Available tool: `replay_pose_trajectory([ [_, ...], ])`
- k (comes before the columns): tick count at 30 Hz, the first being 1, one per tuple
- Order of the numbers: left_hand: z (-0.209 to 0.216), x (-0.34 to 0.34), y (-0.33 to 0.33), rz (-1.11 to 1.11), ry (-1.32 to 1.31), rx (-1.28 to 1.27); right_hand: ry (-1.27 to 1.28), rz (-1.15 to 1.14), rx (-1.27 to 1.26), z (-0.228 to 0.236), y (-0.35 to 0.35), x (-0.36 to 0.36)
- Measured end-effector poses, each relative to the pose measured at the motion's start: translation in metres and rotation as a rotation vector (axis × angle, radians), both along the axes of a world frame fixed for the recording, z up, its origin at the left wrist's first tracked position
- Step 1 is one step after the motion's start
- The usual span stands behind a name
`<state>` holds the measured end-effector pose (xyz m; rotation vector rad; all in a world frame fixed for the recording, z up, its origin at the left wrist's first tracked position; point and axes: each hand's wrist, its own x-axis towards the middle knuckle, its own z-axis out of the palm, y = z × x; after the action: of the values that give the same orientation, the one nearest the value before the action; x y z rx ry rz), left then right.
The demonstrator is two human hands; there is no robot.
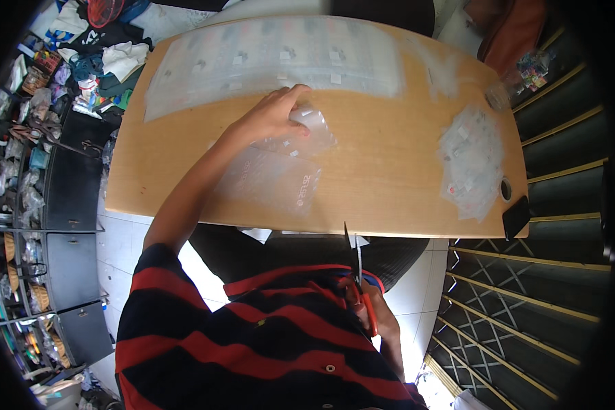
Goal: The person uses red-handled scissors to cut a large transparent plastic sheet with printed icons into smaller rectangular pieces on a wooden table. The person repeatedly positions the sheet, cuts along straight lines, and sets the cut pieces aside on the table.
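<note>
My left hand reaches over the middle of the table, thumb and fingers curled round a small clear plastic piece, which bends up between them. Just below it, near the table's front edge, a translucent plastic sheet with pale reddish print lies flat, partly behind my left forearm. Down by my lap, my right hand grips a pair of scissors by the orange-red handles. Their blades point up toward the table edge and look slightly parted.
A large layered plastic sheet with several small white squares covers the table's far side. At the right lie a heap of clear plastic pieces, a tape roll and a dark phone. Crowded shelves stand left; a metal folding gate right.
</note>
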<state>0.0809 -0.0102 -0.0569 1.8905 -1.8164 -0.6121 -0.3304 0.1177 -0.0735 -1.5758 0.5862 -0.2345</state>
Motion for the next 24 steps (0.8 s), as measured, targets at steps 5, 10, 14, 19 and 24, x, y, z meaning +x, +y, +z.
replay_pose_trajectory([
  [5, 0.001, 0.008, -0.02, -0.039, -0.015, -0.13, 0.088, 0.015, -0.003, 0.006, 0.014, 0.013],
  [10, 0.034, 0.019, -0.025, 0.106, 0.185, -0.422, 0.093, 0.03, -0.041, 0.01, 0.015, 0.018],
  [14, 0.056, 0.036, -0.012, 0.304, 0.738, -0.713, 0.026, -0.01, -0.077, 0.008, 0.011, 0.024],
  [19, 0.067, 0.022, 0.035, 0.599, 1.245, -0.944, -0.008, -0.049, -0.104, 0.002, 0.007, 0.033],
  [24, 0.026, -0.042, 0.1, 1.045, 1.402, -0.502, 0.044, -0.034, -0.089, 0.009, 0.011, 0.047],
])
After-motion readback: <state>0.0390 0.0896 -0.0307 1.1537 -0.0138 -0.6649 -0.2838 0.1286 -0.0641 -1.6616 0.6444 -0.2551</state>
